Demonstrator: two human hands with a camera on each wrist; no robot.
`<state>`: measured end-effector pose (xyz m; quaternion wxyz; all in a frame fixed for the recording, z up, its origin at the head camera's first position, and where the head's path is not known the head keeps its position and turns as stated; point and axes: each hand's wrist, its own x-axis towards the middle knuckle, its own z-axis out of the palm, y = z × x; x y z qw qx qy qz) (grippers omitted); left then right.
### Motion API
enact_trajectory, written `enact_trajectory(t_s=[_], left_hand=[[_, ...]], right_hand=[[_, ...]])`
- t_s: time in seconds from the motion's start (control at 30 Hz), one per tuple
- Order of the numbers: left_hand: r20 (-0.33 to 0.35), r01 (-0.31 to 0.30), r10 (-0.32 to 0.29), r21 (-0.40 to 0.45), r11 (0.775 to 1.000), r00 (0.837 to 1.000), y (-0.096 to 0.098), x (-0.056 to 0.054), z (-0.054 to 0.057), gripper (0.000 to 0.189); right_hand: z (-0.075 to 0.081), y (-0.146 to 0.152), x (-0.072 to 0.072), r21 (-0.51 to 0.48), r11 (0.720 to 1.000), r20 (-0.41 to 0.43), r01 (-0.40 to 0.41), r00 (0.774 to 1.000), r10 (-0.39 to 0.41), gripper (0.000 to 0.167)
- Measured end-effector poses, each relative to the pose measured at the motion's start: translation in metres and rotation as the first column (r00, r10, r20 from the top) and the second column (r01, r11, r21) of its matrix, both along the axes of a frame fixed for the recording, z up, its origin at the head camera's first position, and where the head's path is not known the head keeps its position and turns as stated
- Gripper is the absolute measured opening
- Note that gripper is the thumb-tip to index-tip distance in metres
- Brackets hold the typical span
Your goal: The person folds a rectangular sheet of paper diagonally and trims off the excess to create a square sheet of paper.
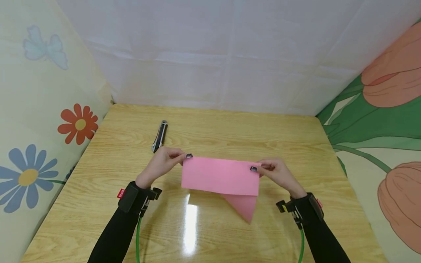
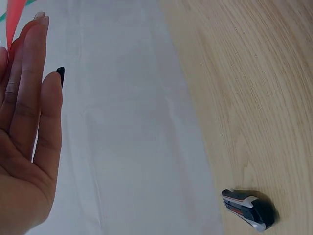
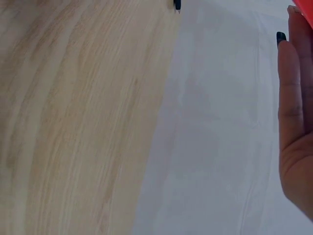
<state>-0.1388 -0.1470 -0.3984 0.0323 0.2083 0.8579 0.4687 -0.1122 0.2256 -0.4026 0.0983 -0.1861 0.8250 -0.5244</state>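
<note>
A sheet of pink paper [image 1: 220, 176] with a folded upper band is held up over the table between both hands. Below the band, a pointed triangular flap [image 1: 243, 206] hangs at the right. My left hand [image 1: 162, 162] pinches the paper's top left corner between thumb and fingers. At the top right corner, my right hand [image 1: 276, 171] pinches it the same way, thumb toward the camera. Only a red-looking sliver of the paper [image 2: 13, 19] shows at the left wrist view's upper left corner, and another piece of paper [image 3: 305, 10] at the right wrist view's upper right.
A black and silver utility knife [image 1: 160, 136] lies on the wooden table [image 1: 279, 135], just beyond my left hand. Behind the table hangs a white cloth [image 1: 213, 54]. Patterned flower sheets [image 1: 79, 124] line both sides. Green cables [image 1: 137, 237] trail from the wrist cameras.
</note>
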Motion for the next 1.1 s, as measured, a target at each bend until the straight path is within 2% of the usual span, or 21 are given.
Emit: enact_trajectory(t_s=[0.1,0.2,0.27,0.3,0.37,0.47,0.53,0.6,0.67,0.7,0.8,0.9,1.0,1.1], left_hand=[[0.039,-0.006,0.004,0.041,0.999,0.999,-0.001,0.0,-0.001,0.016],[0.101,-0.01,-0.003,0.12,0.993,0.995,0.0,0.001,-0.003,0.023],[0.135,0.003,-0.032,0.208,0.978,0.99,0.002,0.002,-0.007,0.029],[0.145,0.025,-0.066,0.266,0.964,0.987,0.004,0.002,-0.009,0.033],[0.135,0.105,-0.17,0.392,0.914,0.976,0.007,0.004,-0.015,0.042],[0.137,0.198,-0.298,0.484,0.852,0.945,0.016,0.007,-0.025,0.056],[0.175,0.215,-0.333,0.482,0.85,0.926,0.024,0.01,-0.032,0.063],[0.249,0.182,-0.314,0.439,0.88,0.916,0.032,0.013,-0.039,0.061],[0.321,0.131,-0.275,0.405,0.905,0.906,0.041,0.015,-0.046,0.053],[0.35,0.101,-0.248,0.388,0.916,0.903,0.044,0.015,-0.05,0.048],[0.406,0.005,-0.156,0.348,0.937,0.9,0.051,0.011,-0.062,0.032],[0.418,-0.052,-0.075,0.284,0.958,0.905,0.053,0.005,-0.076,0.026],[0.412,-0.054,-0.053,0.242,0.969,0.91,0.054,-0.001,-0.09,0.038],[0.422,-0.058,-0.053,0.247,0.967,0.905,0.055,-0.003,-0.098,0.067]], right_hand=[[-0.004,-0.001,0.001,-0.005,1.0,0.014,0.003,1.0,-0.003,0.015],[-0.006,-0.003,0.001,-0.027,0.998,0.052,0.056,0.997,-0.055,0.017],[-0.008,-0.006,0.001,-0.084,0.989,0.09,0.121,0.989,-0.113,0.018],[-0.01,-0.008,0.002,-0.133,0.978,0.116,0.158,0.983,-0.143,0.017],[-0.015,-0.014,0.004,-0.266,0.937,0.189,0.228,0.965,-0.181,0.016],[-0.027,-0.024,0.007,-0.419,0.852,0.292,0.314,0.935,-0.201,0.022],[-0.036,-0.031,0.011,-0.475,0.804,0.346,0.357,0.916,-0.202,0.029],[-0.044,-0.039,0.015,-0.476,0.794,0.378,0.379,0.903,-0.205,0.026],[-0.05,-0.045,0.019,-0.467,0.802,0.396,0.372,0.899,-0.187,0.019],[-0.053,-0.047,0.021,-0.453,0.817,0.401,0.356,0.9,-0.17,0.016],[-0.062,-0.048,0.025,-0.393,0.878,0.421,0.273,0.902,-0.092,0.023],[-0.071,-0.046,0.025,-0.284,0.943,0.444,0.175,0.896,-0.033,0.028],[-0.079,-0.046,0.023,-0.157,0.983,0.457,0.096,0.889,-0.014,0.024],[-0.085,-0.048,0.02,-0.056,0.996,0.468,0.064,0.883,-0.03,0.02]])
